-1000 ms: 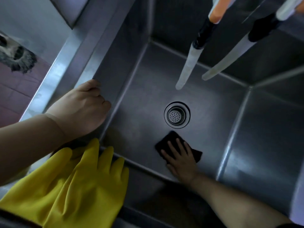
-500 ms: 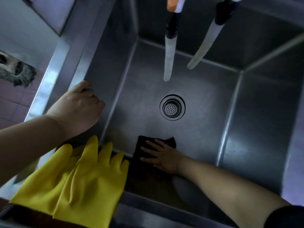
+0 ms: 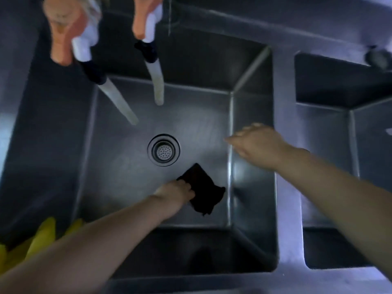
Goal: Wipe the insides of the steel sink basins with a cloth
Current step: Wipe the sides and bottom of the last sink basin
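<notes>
I look straight down into a deep steel sink basin with a round drain strainer in its floor. A black cloth lies crumpled on the floor just right of and below the drain. My left hand reaches in from the lower left and grips the cloth's left edge. My right hand hovers higher, by the basin's right wall, with its fingers stretched left and nothing in it. It is motion-blurred.
Two tap hoses with orange fittings hang into the basin from the back. Yellow rubber gloves lie on the front left rim. A steel divider separates a second basin on the right.
The cloth has passed from my right hand to my left, which left the sink's left rim. My right hand has lifted toward the right wall. The view has swung right.
</notes>
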